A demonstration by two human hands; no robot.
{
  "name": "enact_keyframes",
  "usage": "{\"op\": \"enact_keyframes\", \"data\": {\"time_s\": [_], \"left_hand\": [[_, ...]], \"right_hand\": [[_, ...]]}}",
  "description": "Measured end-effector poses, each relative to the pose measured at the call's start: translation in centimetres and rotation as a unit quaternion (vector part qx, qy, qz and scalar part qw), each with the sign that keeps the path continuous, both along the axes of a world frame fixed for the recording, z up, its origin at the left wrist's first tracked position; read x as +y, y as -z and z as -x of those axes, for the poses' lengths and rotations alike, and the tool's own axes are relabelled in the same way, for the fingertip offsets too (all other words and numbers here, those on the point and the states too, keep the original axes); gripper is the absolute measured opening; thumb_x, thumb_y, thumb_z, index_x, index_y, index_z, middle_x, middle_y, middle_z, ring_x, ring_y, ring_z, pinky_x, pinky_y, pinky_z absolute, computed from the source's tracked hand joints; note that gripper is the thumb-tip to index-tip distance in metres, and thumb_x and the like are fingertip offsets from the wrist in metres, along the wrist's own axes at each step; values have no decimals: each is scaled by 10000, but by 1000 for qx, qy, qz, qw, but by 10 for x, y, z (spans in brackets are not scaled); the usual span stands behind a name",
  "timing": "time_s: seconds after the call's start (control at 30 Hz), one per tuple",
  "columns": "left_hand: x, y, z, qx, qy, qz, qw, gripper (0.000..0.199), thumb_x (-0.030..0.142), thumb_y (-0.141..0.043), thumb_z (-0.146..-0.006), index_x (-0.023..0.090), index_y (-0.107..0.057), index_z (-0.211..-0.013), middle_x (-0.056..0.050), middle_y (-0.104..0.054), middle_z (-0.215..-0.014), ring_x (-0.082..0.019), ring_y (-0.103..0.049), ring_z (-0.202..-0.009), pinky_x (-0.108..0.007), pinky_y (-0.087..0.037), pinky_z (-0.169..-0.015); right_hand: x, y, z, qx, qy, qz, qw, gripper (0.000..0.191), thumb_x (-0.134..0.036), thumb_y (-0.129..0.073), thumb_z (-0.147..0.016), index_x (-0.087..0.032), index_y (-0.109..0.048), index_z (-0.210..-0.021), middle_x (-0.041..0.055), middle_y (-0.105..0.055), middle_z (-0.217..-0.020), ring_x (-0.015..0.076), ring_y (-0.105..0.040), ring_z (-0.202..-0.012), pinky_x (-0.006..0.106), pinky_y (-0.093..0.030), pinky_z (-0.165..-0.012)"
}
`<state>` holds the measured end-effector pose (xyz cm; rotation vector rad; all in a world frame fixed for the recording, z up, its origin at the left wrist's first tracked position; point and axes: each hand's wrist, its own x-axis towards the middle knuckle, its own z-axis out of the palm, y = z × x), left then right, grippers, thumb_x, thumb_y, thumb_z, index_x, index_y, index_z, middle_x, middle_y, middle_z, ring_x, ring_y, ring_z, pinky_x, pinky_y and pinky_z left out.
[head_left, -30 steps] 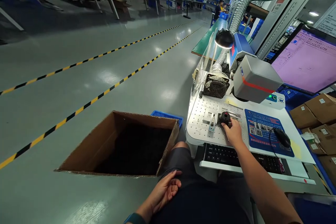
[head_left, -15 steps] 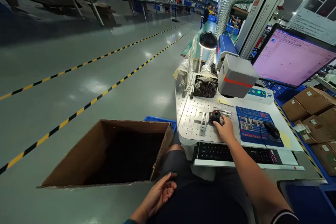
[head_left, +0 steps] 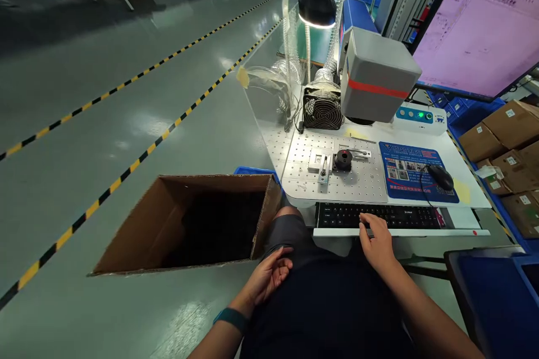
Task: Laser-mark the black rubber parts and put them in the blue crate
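My left hand [head_left: 273,277] rests palm up against my thigh, its fingers loosely curled and apart, with nothing in it. Over the front edge of the black keyboard [head_left: 345,216] is my right hand [head_left: 377,241], thumb and fingers apart and no object visible in it. A round black part [head_left: 343,160] with a small red dot on top sits by itself on the perforated metal plate [head_left: 303,179]. It lies between metal stop brackets [head_left: 323,169], below the grey marking head [head_left: 379,67] with a red stripe.
A deep open cardboard box [head_left: 126,230] with dark contents stands left of my leg. Behind the plate are a black fan [head_left: 323,112] and a lit lamp [head_left: 316,5]. A mouse [head_left: 440,177] lies on a blue mat [head_left: 415,185], under a monitor [head_left: 480,28]. Cartons [head_left: 516,123] are stacked at right.
My right hand has let go of the round black part and drawn back toward me to the keyboard's edge. The part stays on the plate. The view has tilted down; my left hand stays on my thigh.
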<state>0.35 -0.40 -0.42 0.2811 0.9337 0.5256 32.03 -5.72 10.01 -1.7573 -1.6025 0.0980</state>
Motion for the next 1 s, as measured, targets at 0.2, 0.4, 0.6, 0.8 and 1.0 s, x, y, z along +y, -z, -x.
{"op": "enact_keyframes", "data": {"time_s": [0.2,0.4,0.6,0.8,1.0], "left_hand": [[-1,0,0,4,1,2,1000,353,381,-559,-964,107,-538,-1185,-58,-660,-713,-92,-563,-455,-143,-438,-390],[-2,7,1,-7,-10,-1,1000,335,373,-566,-958,116,-547,-1172,-60,-664,-713,-103,-576,-452,-148,-438,-374],[-2,9,1,4,1,1,1000,345,381,-520,-980,116,-510,-1201,-59,-656,-707,-100,-557,-445,-143,-417,-362],[-1,8,2,-4,5,5,1000,346,385,-514,-983,114,-502,-1199,-63,-654,-723,-98,-560,-457,-141,-415,-367],[-1,4,2,-9,-3,0,1000,335,378,-519,-983,115,-515,-1189,-66,-660,-720,-93,-567,-459,-133,-418,-383]], "right_hand": [[-10,20,2,-10,-21,1,1000,323,-184,-474,-950,-210,-612,-1241,99,-691,-1146,253,-640,-1073,471,-533,-924],[-12,26,5,-24,-33,-20,999,330,-153,-497,-951,-220,-599,-1258,96,-695,-1146,253,-641,-1065,484,-537,-925],[-12,24,5,-22,-33,-9,999,318,-170,-499,-956,-216,-607,-1251,103,-695,-1143,258,-649,-1066,488,-543,-921],[-13,22,4,-14,-29,-4,999,306,-185,-512,-958,-216,-605,-1248,103,-690,-1159,257,-643,-1090,489,-534,-946],[-3,15,-1,-7,-22,-12,1000,282,-224,-515,-955,-230,-621,-1217,90,-702,-1144,255,-654,-1080,481,-530,-939]]}}
